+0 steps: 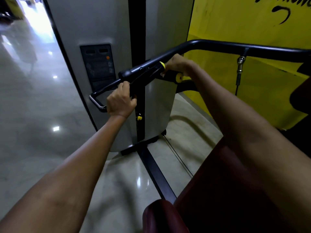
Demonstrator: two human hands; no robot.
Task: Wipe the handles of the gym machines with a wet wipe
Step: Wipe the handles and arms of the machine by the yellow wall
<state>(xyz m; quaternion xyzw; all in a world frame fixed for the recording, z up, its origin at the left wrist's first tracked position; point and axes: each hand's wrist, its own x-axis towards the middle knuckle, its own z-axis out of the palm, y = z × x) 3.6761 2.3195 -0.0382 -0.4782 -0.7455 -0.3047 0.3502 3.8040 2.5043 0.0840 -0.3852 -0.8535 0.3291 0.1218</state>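
Gripping black handle (144, 71) (both hands closed)

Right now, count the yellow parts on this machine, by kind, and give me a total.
Yellow ring on the bar: 1
Yellow end cap on the grip: 1
Yellow pin knob on the weight stack: 1
Total: 3

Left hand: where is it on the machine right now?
In the head view, the left hand is left of centre, closed around the black handle in front of the grey weight housing, below and left of the right hand.
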